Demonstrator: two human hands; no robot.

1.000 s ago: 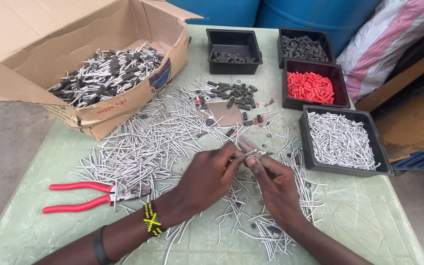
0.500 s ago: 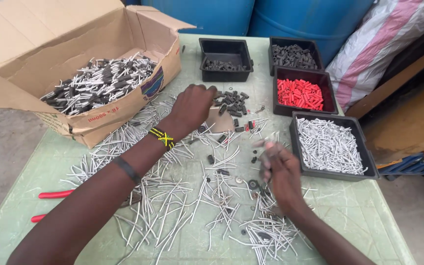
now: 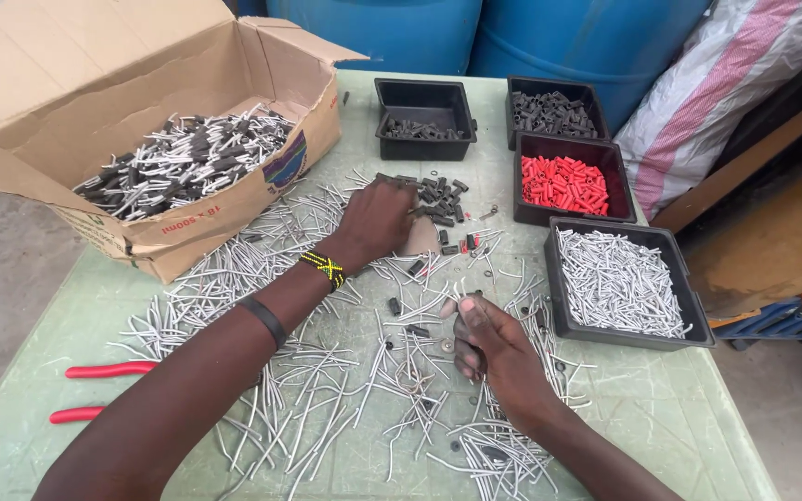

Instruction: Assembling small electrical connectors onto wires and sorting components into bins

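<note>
The left hand lies palm down, fingers curled over the small heap of black sleeves just beyond its fingertips; whether anything is pinched under it cannot be told. Its wrist carries a yellow and black bead band, with a dark band further up the forearm. The right hand, nearer the body and well apart from the left, is loosely closed with thumb and fingers drawn together; what it grips is too small to make out. Bent grey wire pieces lie scattered all round both hands on the pale green table.

Left of the left hand stands an open brown cardboard box filled with grey and black parts, a printed label in red letters and a coloured patch on its near wall. Beyond the left hand sit a black tray of dark pieces and another black tray heaped with more. Right of it, a tray of red sleeves; right of the right hand, a tray of straight grey pins. Red plier handles lie far left of the right hand
</note>
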